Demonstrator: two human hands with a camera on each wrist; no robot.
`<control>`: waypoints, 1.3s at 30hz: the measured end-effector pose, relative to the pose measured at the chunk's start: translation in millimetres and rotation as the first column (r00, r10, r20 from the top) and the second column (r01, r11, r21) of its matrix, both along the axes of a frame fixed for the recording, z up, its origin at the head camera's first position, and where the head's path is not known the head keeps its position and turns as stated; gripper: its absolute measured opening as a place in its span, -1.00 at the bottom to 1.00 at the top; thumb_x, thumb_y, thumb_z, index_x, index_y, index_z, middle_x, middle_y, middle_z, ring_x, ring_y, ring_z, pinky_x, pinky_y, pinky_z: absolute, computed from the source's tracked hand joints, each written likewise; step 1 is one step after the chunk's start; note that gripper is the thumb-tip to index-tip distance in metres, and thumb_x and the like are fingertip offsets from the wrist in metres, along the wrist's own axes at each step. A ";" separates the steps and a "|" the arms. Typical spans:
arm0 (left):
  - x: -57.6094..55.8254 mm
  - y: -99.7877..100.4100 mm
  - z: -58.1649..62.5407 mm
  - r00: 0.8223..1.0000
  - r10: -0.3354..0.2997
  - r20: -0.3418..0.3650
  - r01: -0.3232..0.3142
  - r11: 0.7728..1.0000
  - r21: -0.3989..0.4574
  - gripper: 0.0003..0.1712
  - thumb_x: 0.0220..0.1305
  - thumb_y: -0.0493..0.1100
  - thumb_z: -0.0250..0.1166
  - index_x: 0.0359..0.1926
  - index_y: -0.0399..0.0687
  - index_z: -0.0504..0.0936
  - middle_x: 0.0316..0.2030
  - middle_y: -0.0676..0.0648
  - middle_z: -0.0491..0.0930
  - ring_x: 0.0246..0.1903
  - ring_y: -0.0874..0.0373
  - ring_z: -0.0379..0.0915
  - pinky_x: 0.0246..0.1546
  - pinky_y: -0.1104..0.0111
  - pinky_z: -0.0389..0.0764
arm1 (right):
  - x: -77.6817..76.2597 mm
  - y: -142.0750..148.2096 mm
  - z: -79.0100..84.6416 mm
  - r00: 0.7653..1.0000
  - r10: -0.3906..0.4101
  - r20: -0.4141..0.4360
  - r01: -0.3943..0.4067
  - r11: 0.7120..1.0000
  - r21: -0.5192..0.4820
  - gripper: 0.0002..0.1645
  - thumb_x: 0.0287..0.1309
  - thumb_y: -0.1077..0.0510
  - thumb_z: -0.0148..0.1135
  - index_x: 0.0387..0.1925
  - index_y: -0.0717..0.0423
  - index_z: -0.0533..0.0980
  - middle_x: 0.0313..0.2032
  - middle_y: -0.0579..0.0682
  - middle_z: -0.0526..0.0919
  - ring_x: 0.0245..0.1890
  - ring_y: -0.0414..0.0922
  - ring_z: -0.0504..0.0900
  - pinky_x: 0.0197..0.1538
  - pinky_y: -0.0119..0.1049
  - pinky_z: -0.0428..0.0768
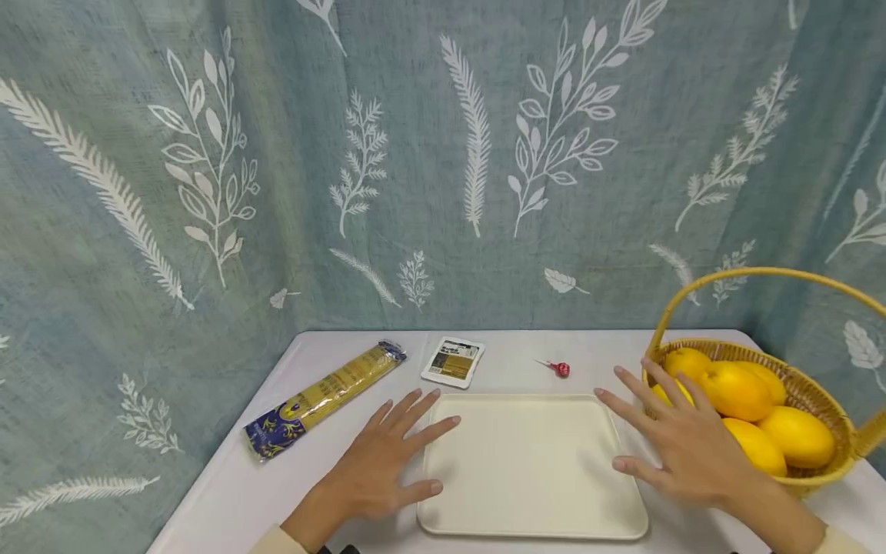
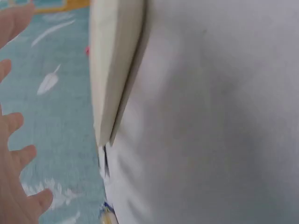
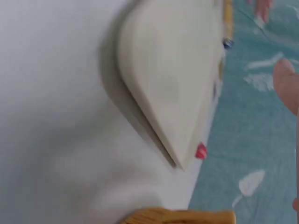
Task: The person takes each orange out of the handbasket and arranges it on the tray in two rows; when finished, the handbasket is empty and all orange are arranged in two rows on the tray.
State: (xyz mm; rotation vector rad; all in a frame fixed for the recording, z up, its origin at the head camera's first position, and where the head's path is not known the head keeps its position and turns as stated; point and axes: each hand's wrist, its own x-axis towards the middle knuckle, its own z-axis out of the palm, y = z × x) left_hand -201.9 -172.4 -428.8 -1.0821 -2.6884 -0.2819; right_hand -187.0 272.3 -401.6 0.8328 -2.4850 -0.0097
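Note:
A cream rectangular tray [image 1: 533, 469] lies on the white table, with nothing on it. My left hand [image 1: 384, 462] hovers over its left edge, fingers spread and holding nothing. Over the right edge hovers my right hand [image 1: 692, 438], also spread and without a thing in it; it partly hides a yellow wicker basket [image 1: 841, 462] of mangoes [image 1: 796, 435]. Both wrist views show the tray's side, with the left hand's fingertips [image 2: 28, 156] and the right thumb [image 3: 285, 81] apart from it.
Left of the tray lies a long pack of spaghetti [image 1: 325, 400], set at a slant. Behind the tray are a small white-and-brown packet [image 1: 453, 362] and a red lollipop [image 1: 561, 370]. A blue-green leaf-patterned curtain [image 1: 429, 169] hangs along the back. The basket's tall handle [image 1: 761, 271] arches upward.

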 end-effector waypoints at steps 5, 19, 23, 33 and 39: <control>0.4 -13.7 -1.1 0.997 0.051 0.059 -0.057 0.993 0.107 -0.02 0.25 0.30 0.30 0.59 0.52 0.02 0.60 -0.03 0.00 0.57 -0.13 -0.09 0.48 -0.22 0.11 | -3.0 13.0 7.2 0.996 -0.088 0.028 0.090 0.991 -0.100 0.05 0.11 -0.31 0.38 0.57 -0.31 0.14 0.54 0.07 0.18 0.53 0.26 0.02 0.37 0.58 -0.02; -10.7 -32.7 -29.4 0.975 0.048 0.216 -0.120 0.934 0.336 -0.07 0.18 0.22 0.40 0.52 0.16 0.28 0.48 -0.09 0.31 0.49 -0.30 0.08 0.37 -0.34 0.22 | -16.7 53.1 22.2 0.944 -0.278 0.177 0.320 0.901 -0.292 0.01 0.32 -0.26 0.22 0.62 -0.16 -0.02 0.51 0.30 0.12 0.46 0.45 0.00 0.13 0.74 0.01; -12.8 -31.7 -32.7 0.954 0.034 0.297 -0.146 0.920 0.364 -0.05 0.16 0.22 0.42 0.51 0.11 0.29 0.48 -0.17 0.29 0.50 -0.32 0.03 0.38 -0.37 0.17 | -22.6 54.5 26.3 0.911 -0.297 0.287 0.390 0.849 -0.357 0.08 0.34 -0.27 0.21 0.62 0.01 -0.09 0.49 0.43 0.07 0.40 0.54 0.02 0.15 0.69 0.06; -15.4 -27.3 -33.8 0.868 0.002 0.497 -0.209 0.909 0.361 0.02 0.03 0.22 0.52 0.48 0.14 0.32 0.50 -0.36 0.16 0.51 -0.43 -0.10 0.39 -0.47 -0.11 | -30.9 65.8 20.8 0.790 -0.331 0.515 0.548 0.758 -0.353 0.15 0.19 0.07 0.38 0.55 0.35 -0.10 0.39 0.63 0.03 0.32 0.64 0.00 0.21 0.64 0.08; -12.5 -31.5 -39.5 0.885 -0.035 0.464 -0.148 0.925 0.351 0.02 -0.06 0.24 0.56 0.41 0.04 0.40 0.45 -0.35 0.27 0.48 -0.46 -0.04 0.44 -0.42 -0.20 | -32.2 75.9 13.6 0.751 -0.375 0.543 0.613 0.702 -0.362 -0.04 0.16 0.19 0.31 0.47 0.42 0.07 0.33 0.64 0.12 0.25 0.62 0.12 0.17 0.59 0.16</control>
